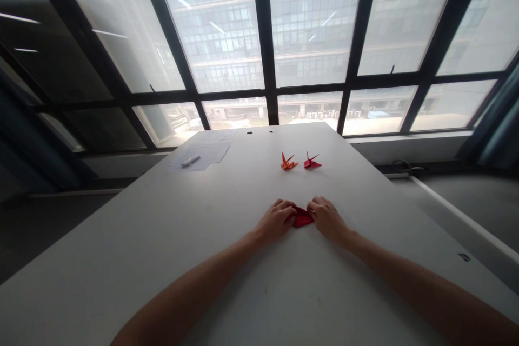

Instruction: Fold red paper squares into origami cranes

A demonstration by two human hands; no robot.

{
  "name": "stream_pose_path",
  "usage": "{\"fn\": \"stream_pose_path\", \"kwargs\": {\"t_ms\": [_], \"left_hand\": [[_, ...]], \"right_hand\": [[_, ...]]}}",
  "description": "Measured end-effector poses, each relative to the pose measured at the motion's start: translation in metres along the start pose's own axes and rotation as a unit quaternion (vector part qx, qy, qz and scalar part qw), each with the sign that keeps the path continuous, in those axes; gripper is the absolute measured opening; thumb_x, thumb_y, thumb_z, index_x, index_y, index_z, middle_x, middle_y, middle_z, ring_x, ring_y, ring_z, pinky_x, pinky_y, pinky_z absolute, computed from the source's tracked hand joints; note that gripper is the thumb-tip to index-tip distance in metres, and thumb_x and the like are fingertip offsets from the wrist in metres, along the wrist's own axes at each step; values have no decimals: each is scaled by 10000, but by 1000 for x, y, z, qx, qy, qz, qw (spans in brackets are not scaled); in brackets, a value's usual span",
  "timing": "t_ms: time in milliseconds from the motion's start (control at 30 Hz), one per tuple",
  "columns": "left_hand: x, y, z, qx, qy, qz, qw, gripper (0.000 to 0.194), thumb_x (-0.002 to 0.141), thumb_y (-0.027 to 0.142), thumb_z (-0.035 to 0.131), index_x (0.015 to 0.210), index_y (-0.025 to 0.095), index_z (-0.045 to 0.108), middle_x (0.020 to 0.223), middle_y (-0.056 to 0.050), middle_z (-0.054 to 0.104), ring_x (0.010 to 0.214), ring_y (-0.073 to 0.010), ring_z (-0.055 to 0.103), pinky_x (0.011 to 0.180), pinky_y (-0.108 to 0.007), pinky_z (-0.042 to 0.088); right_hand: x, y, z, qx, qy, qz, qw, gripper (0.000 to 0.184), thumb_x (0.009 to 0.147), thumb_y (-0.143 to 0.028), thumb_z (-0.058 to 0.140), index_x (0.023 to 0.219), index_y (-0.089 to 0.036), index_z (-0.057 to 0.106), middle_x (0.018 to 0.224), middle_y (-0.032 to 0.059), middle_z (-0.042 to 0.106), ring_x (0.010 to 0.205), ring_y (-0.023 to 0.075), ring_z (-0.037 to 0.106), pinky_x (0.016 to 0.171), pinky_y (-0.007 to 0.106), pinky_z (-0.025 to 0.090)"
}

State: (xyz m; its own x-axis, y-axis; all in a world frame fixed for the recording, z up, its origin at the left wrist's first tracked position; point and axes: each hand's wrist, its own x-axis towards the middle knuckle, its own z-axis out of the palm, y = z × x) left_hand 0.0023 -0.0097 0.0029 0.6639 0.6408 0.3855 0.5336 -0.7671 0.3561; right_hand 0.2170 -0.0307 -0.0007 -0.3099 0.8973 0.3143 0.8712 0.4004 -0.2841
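Observation:
A folded piece of red paper [302, 219] lies on the white table [162, 238] between my hands. My left hand [277, 220] presses its left side with curled fingers. My right hand [325, 215] pinches its right edge, fingers closed on the paper. Farther back stand two finished paper cranes: an orange crane [288, 162] and a red crane [312, 161], side by side and apart from my hands.
Sheets of paper [211, 151] with a white marker [190, 161] on them lie at the table's far left. Large windows with dark frames [265, 38] stand behind the table. A ledge and a blue curtain [497, 119] are at the right.

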Motion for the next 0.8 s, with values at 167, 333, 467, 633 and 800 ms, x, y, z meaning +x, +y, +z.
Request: {"fn": "stream_pose_path", "kwargs": {"t_ms": [167, 333, 467, 633, 800], "left_hand": [[-2, 3, -1, 30, -7, -11, 999, 413, 924, 216, 543, 1336, 242, 553, 1155, -80, 638, 1082, -223, 546, 988, -357, 455], [-3, 7, -3, 64, -33, 7, 997, 287, 970, 269, 488, 1199, 270, 661, 1123, -70, 629, 1068, -217, 536, 981, -354, 447], [-4, 7, -4, 70, -37, 5, 997, 271, 971, 268, 484, 1146, 259, 691, 1133, -74, 627, 1074, -215, 534, 988, -353, 447], [-4, 5, -2, 76, -35, -1, 996, 289, 958, 255, 497, 1194, 260, 664, 1178, -74, 628, 1093, -226, 544, 992, -367, 448], [-5, 3, 0, 59, -23, -21, 998, 434, 924, 250, 556, 1357, 248, 533, 1223, -77, 631, 1137, -239, 546, 1002, -374, 445]], "right_hand": [[-4, 1, -11, -50, -30, -60, 996, 257, 944, -88, 445, 910, -187, 680, 949, 77, 647, 918, 201, 541, 834, 305, 349], [-11, -4, -19, -89, -41, -103, 990, 247, 919, -109, 484, 857, -187, 710, 956, 100, 648, 947, 232, 532, 859, 346, 343], [-14, -10, -19, -83, -49, -105, 990, 234, 906, -135, 510, 818, -187, 721, 939, 114, 647, 942, 241, 536, 870, 355, 351], [-12, -8, -14, -61, -32, -49, 996, 242, 944, -180, 493, 852, -198, 716, 904, 88, 654, 867, 208, 568, 813, 313, 381], [-9, 2, -12, -7, -22, -9, 1000, 191, 941, -227, 533, 875, -223, 712, 920, 43, 658, 861, 176, 601, 754, 261, 396]]}}
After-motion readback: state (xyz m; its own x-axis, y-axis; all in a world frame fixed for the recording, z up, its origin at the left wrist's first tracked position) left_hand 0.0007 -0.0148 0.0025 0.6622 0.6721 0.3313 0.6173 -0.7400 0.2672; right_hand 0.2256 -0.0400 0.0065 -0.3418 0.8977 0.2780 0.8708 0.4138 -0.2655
